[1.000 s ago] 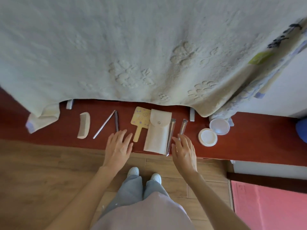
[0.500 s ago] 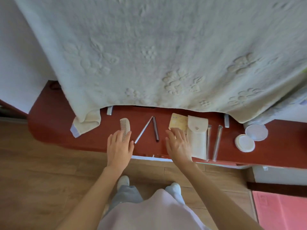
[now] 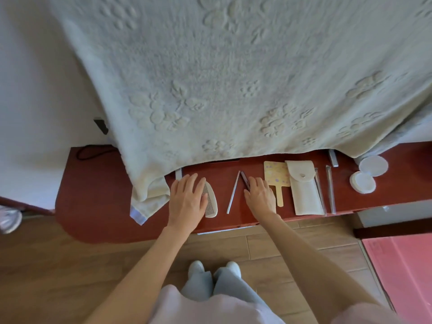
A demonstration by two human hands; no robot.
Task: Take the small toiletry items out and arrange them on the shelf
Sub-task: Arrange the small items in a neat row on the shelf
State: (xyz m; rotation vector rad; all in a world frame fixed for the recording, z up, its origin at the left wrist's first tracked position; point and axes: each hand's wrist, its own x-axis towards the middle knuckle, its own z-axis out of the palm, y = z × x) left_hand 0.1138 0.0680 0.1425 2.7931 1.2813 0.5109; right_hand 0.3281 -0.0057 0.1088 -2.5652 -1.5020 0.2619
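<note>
Small toiletry items lie in a row on the dark red shelf (image 3: 98,202). My left hand (image 3: 187,199) rests flat with fingers apart, partly over the left side of a white comb (image 3: 211,202). My right hand (image 3: 260,197) lies flat beside a thin silver stick (image 3: 233,192), its fingertips touching a dark slim tool (image 3: 245,181). Right of it lie a yellow hand mirror (image 3: 275,175), a white pouch (image 3: 304,190), two clear tubes (image 3: 330,190), and a round white jar (image 3: 362,182) with its lid (image 3: 373,166).
A large cream embossed towel (image 3: 233,78) hangs over the back of the shelf, its corner drooping at the left. A black cable (image 3: 93,152) lies at the shelf's left end. Wooden floor and my feet are below; a pink mat (image 3: 402,272) lies at the right.
Both hands have moved left along the shelf: the left from the stick to the comb, the right from the tubes past the mirror to the dark tool. The view shifted left.
</note>
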